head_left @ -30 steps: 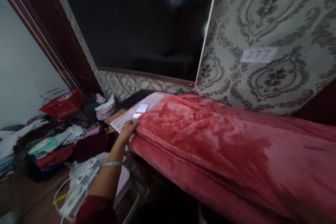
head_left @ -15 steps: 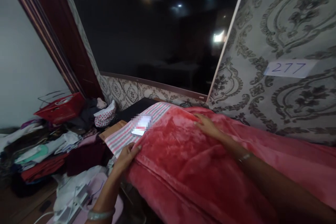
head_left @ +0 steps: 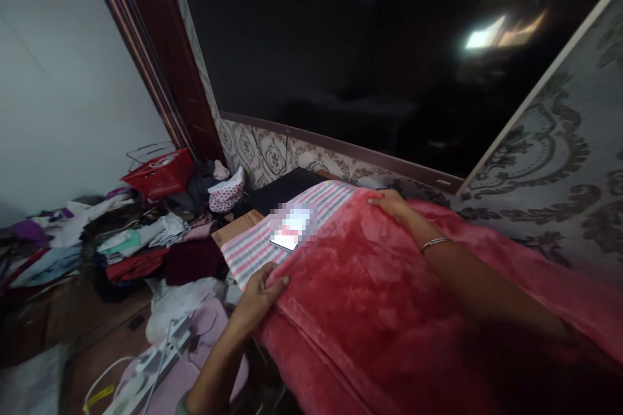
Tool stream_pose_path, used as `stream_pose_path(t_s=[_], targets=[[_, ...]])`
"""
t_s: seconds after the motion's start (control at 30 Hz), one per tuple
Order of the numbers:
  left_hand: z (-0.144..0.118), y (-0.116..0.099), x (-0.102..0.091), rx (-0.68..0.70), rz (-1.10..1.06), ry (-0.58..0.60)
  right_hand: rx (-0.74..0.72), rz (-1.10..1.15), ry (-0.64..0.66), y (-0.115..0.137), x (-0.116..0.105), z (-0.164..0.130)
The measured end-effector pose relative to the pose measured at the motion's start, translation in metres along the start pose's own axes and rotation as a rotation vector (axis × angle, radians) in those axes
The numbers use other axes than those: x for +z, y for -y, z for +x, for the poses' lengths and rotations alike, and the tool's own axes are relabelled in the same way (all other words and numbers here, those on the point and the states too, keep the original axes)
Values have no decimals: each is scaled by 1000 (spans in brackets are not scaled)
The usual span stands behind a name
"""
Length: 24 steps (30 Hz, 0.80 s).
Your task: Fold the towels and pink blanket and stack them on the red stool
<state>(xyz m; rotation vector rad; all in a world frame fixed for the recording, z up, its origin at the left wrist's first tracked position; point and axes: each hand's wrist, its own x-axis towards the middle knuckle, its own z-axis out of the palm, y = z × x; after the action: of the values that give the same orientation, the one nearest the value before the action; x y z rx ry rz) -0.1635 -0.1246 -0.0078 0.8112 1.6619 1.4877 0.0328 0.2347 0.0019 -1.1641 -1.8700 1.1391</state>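
A thick red plush blanket point(head_left: 350, 279) spreads across the surface before me, its far edge lying over a pink, grey and white striped cloth point(head_left: 248, 253). At the blanket's near-left corner, my left hand point(head_left: 260, 295) is closed, pinching the edge between thumb and fingers. Farther off to the right, my right hand point(head_left: 392, 204) grips the far edge, thumb on top. Between the two hands a lit phone point(head_left: 287, 237) rests on the striped cloth, its screen partly blurred out.
A dark television point(head_left: 341, 45) hangs on the patterned wall. At left are piles of folded clothes point(head_left: 136, 259), a red basket point(head_left: 160, 175) and a dotted bag point(head_left: 227, 193). A white power strip point(head_left: 160, 356) with cables lies on a pink stool point(head_left: 209, 331) near my left forearm.
The view has swung left, so the scene sits farther right. Both hands still grip the blanket edge, and the right hand has shifted slightly along it, away from me.
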Motion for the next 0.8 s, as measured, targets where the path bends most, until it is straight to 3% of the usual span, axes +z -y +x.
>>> stream_pose_path(t_s=[0.13,0.23,0.5,0.67,0.8], targets=[[-4,-27,-21,30,-4,-53,-85,128,-54,34,-2,22],[-2,-32,-27,57,19,-80,-120,110,-56,41,5,29],[13,15,-24,-48,92,-76,-41,-46,3,-8,38,21],[18,25,-33,5,207,-82,-83,-126,42,-6,41,31],[19,29,-33,20,246,-119,-175,-218,-36,7,38,24]])
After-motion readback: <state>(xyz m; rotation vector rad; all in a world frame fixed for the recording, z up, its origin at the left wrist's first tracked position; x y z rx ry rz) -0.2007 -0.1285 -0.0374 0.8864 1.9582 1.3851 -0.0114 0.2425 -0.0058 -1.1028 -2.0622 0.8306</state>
